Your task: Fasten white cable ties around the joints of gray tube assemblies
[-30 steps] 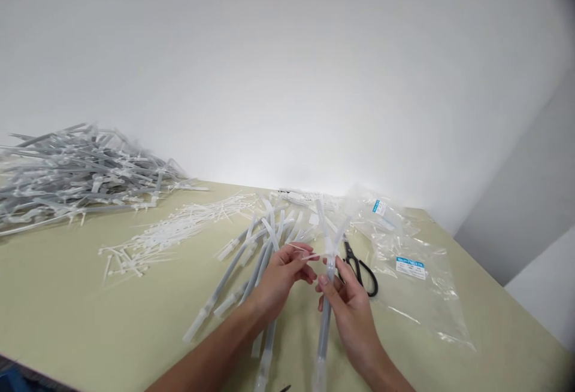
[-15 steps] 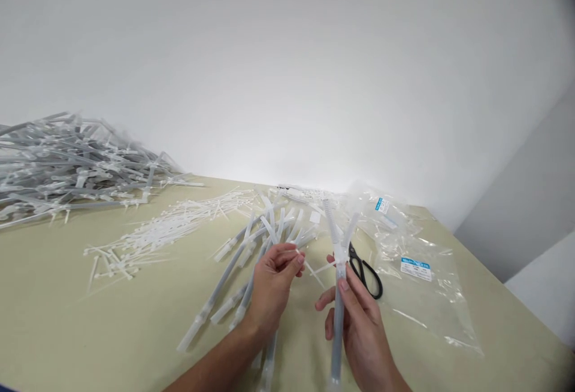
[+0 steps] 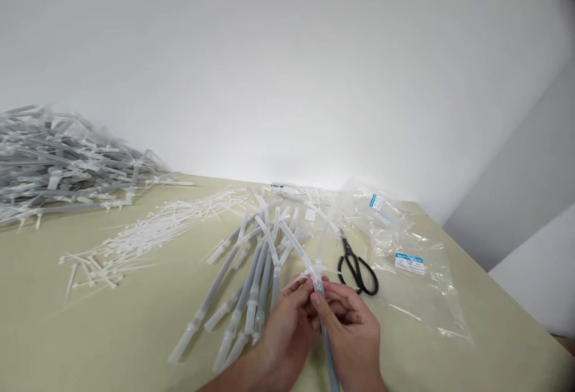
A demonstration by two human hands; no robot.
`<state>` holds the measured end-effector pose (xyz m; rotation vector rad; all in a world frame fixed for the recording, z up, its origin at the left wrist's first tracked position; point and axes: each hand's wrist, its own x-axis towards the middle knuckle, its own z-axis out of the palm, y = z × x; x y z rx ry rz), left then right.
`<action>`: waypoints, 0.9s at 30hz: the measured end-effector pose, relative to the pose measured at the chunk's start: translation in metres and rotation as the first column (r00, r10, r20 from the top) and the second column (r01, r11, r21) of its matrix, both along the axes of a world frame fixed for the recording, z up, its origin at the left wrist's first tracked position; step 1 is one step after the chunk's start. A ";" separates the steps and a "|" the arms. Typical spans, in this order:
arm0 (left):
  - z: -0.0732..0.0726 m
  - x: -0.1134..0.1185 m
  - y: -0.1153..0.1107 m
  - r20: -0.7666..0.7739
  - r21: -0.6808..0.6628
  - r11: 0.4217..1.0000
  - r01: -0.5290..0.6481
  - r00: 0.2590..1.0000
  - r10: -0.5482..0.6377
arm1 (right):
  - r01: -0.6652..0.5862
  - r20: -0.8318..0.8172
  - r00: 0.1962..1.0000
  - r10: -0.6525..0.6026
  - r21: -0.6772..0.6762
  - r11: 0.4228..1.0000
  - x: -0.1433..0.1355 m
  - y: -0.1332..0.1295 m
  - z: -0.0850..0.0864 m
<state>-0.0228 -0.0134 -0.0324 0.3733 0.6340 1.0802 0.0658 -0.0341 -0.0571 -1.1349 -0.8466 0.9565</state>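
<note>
A grey, translucent tube assembly point(image 3: 328, 353) with a branching top is gripped by my right hand point(image 3: 353, 326), thumb on its upper part. Close against it on the left is my left hand point(image 3: 290, 329), its fingers pinched at the joint where a white cable tie point(image 3: 330, 271) sticks out. What exactly the left fingertips hold is hidden. Several similar tube assemblies point(image 3: 237, 314) lie on the table just left of my hands. A loose pile of white cable ties point(image 3: 153, 227) is spread farther left.
Black-handled scissors point(image 3: 358, 269) lie right of my hands. Clear plastic bags point(image 3: 426, 296) with blue-and-white labels cover the right side. A big heap of tubes point(image 3: 67, 164) stands at the back left of the table point(image 3: 112, 344).
My left hand has moved right and down, meeting my right hand at the tube's joint. The tube now tilts left at its top. The camera view has shifted slightly.
</note>
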 end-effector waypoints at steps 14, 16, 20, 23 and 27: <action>-0.007 -0.005 0.005 0.272 -0.074 0.993 0.089 0.960 -0.066 | 0.083 -0.049 0.995 -0.082 0.035 0.996 0.001 0.009 0.006; -0.007 -0.005 0.004 0.266 -0.052 0.994 0.100 0.960 -0.083 | 0.073 -0.035 0.997 -0.072 0.051 0.996 0.002 0.009 0.006; -0.006 -0.006 0.000 0.236 0.031 0.992 0.118 0.964 -0.122 | 0.039 -0.034 0.999 -0.037 0.057 0.998 0.003 0.009 0.003; -0.006 -0.008 -0.001 0.196 0.085 0.989 0.124 0.971 -0.138 | 0.020 -0.040 0.999 -0.017 0.064 0.998 0.004 0.009 0.004; -0.003 -0.011 0.001 0.170 0.102 0.987 0.126 0.975 -0.142 | -0.004 0.045 0.999 0.001 0.082 0.997 0.005 0.007 0.007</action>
